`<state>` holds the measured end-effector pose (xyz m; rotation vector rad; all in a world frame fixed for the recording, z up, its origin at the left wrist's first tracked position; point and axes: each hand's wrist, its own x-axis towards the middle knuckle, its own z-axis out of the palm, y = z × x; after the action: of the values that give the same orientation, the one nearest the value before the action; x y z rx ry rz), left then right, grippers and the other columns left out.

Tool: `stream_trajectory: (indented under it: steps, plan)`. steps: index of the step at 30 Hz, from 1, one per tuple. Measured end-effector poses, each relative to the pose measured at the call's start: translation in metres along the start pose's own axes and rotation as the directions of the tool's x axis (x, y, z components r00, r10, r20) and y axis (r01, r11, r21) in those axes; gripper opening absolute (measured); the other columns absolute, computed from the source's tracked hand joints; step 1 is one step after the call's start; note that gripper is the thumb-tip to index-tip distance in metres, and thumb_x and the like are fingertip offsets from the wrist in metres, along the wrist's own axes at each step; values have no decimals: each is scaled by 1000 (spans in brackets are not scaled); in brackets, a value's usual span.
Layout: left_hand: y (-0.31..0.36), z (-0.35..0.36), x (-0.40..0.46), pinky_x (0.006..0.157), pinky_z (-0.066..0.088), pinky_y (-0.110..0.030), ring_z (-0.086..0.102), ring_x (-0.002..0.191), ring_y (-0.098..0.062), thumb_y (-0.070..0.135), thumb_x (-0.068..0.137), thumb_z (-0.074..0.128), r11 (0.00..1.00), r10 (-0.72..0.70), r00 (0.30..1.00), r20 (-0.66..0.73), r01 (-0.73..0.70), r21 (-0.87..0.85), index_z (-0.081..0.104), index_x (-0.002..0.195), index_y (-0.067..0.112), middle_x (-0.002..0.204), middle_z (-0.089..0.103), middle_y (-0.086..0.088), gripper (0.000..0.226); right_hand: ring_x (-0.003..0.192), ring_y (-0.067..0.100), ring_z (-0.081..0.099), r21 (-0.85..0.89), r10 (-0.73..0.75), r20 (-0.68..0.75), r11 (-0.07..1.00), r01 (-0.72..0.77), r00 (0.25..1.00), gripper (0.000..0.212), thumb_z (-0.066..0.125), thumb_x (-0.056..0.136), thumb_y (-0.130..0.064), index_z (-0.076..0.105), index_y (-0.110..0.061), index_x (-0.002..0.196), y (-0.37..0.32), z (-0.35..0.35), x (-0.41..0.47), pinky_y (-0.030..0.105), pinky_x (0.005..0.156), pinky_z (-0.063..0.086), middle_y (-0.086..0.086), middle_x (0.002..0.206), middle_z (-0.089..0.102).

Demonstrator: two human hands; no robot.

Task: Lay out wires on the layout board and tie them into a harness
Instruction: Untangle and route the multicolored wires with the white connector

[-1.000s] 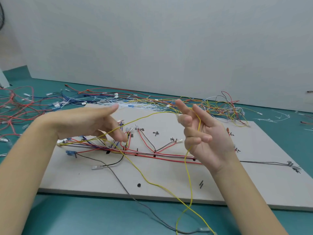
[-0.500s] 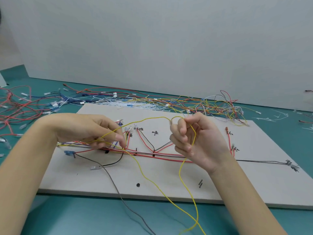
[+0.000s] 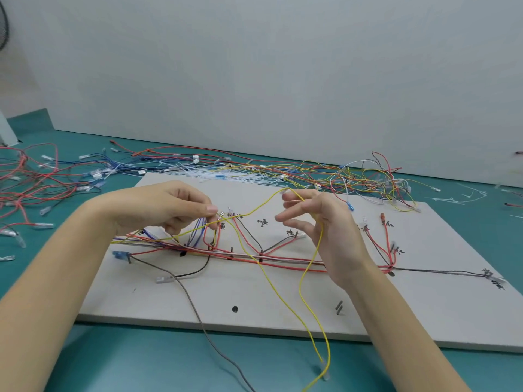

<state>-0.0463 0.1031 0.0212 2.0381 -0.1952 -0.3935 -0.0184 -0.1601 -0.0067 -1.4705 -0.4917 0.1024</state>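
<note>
your left hand point(image 3: 169, 207) sits left of centre in the frame, its thumb and forefinger pinching the small metal terminal at one end of a yellow wire point(image 3: 285, 301) — the terminal pokes out just right of your fingertips, above the middle of the layout board point(image 3: 424, 315). your right hand point(image 3: 325, 230) is raised right of centre, fingers spread and only loosely bent; the yellow wire loops over its upper fingers near the top of the hand and runs down across the palm, so the hand carries the wire rather than gripping it. from both hands the yellow strands drop toward the lower middle of the frame, past the board's near edge, over the teal table point(image 3: 141, 363), where a clear-sleeved end hangs near the bottom. on the board, a bundle of red wires point(image 3: 283, 261) lies along a horizontal line across the centre, with branches rising toward handwritten marks. a grey wire point(image 3: 198, 312) leaves the board's left part and trails off the bottom edge. behind the board, across the upper middle and left of the frame, loose red, blue, yellow and white wires point(image 3: 353, 176) lie tangled on the table against a pale wall point(image 3: 283, 66).
</note>
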Motion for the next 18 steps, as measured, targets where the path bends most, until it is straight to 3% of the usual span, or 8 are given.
stream_trajectory:
  steps: [4, 7, 10, 13, 18]
  plan:
    - [-2, 1, 2, 50, 20, -25, 18, 56, -18, 36, 87, 55, 997, 20, 998, -54, -24, -72, 73, 87, 12, 57, 28, -1, 30, 112, 7, 58, -23, 1, -67, 1000, -3, 998, 47, 35, 84, -25, 79, -14, 71, -1, 1, 0, 38, 88, 54, 1, 118, 61]
    - [-2, 0, 4, 46, 27, -18, 26, 50, -14, 34, 88, 54, 995, 33, 997, -65, -39, -93, 73, 93, 11, 58, 44, -4, 30, 117, 11, 59, 171, 81, -35, 982, -74, 996, 49, 34, 92, -17, 79, -9, 73, -2, -2, 1, 41, 93, 53, -1, 123, 65]
    - [-3, -2, 6, 45, 35, -17, 36, 45, -12, 31, 88, 53, 984, 26, 995, -99, -43, -175, 69, 94, 6, 65, 56, -6, 31, 116, 20, 61, 385, 134, 91, 909, -159, 987, 48, 33, 87, -13, 76, -3, 66, -5, -3, 2, 42, 98, 50, 11, 120, 68]
    - [-4, -5, 10, 45, 42, -17, 46, 46, -12, 24, 96, 47, 962, 9, 982, -189, -60, -265, 63, 92, 7, 71, 63, -7, 24, 107, 33, 65, 484, 143, 155, 851, -201, 978, 42, 39, 79, -16, 71, -1, 57, -8, -3, 2, 41, 98, 50, 19, 108, 71]
    - [-6, -14, 8, 54, 53, -17, 61, 57, -9, 22, 102, 40, 847, -15, 950, -313, -154, -508, 60, 87, 16, 84, 73, -3, 25, 92, 41, 68, 571, 188, 168, 781, -251, 968, 40, 40, 78, -16, 65, 0, 51, -11, -4, -1, 38, 79, 58, 17, 68, 63]
